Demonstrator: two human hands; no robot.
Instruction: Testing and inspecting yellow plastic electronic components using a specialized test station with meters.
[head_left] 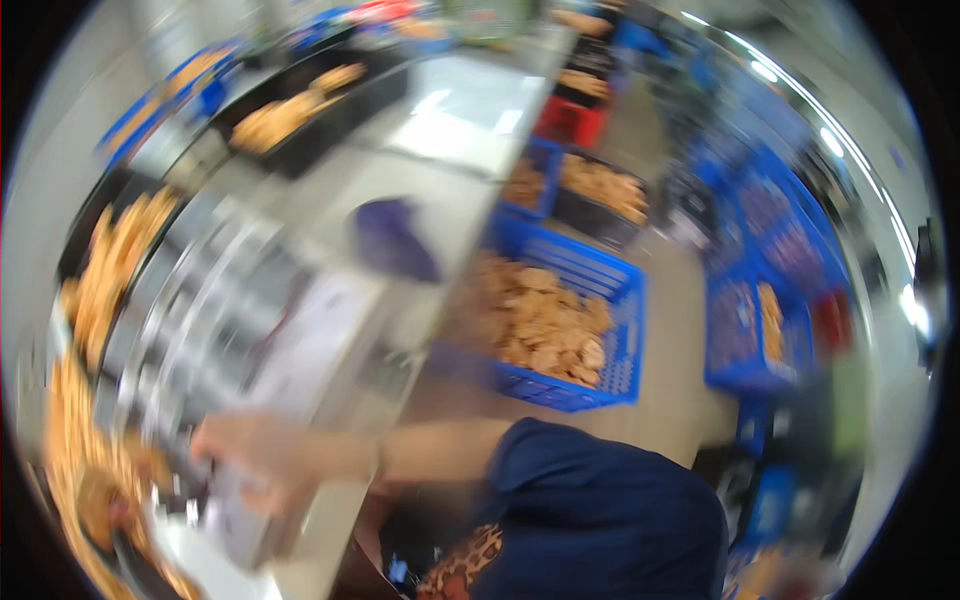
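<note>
Right hand (pixel 260 455) looks spread and empty, kinda blurry, at the near end of the grey metal fixture (pixel 245 300); can't spot the left hand. Long tan strips (pixel 125 250) sit left, flat tan pieces (pixel 550 320) fill the blue crate (pixel 627 340) right. Can't tell how much is done.

Single head-worn fisheye camera, looked downward, sleeve (pixel 610 505) sat close at 5 o'clock, worktable (pixel 330 207) receded toward 12 o'clock

Plain navy short sleeve (pixel 615 500); brown leopard print (pixel 468 565) with dark spots on the clothing
</note>
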